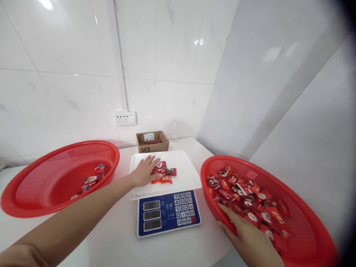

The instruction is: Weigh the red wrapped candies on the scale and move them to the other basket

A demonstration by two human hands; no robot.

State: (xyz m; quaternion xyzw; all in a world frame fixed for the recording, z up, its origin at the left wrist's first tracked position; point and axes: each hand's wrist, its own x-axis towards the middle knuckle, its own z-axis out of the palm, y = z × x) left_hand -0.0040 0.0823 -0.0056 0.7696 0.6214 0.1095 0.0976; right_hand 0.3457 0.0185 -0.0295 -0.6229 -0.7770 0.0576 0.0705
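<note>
My left hand [145, 172] rests over the white scale tray [183, 163], its fingers spread and its thumb apart. It touches the left side of a small pile of red-wrapped candies [161, 170], which it partly hides. The scale [168, 213] has a blue panel with a keypad and three small displays; their digits are faint. At the near left rim of the right red basket [311, 205], my right hand [247, 237] is closed on the rim, with its fingers partly hidden. Many wrapped candies [250, 202] lie heaped in that basket.
Another red basket [36, 205] stands on the left with several candies [93, 180] inside. Behind the scale is a small cardboard box [152, 148] with red packets in it. White tiled wall and a socket [126, 118] are at the back of the white table [111, 237].
</note>
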